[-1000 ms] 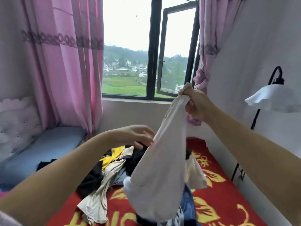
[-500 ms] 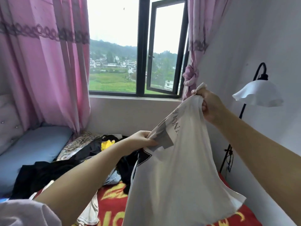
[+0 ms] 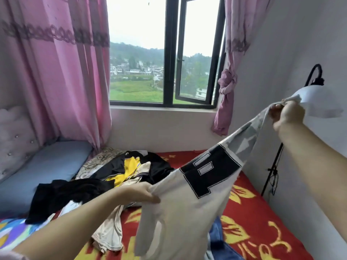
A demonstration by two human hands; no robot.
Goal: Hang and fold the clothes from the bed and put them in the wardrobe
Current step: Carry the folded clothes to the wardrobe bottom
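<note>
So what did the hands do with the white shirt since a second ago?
The left hand reached over and took hold of the white shirt, which it wasn't touching before. The right hand kept its grip and pulled up and to the right, toward the lamp. That spread the bunched shirt out, so its black patch shows. The clothes pile stayed on the bed.

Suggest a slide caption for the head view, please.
Both hands, left hand and right hand, stretch a white shirt above the clothes pile.
</note>
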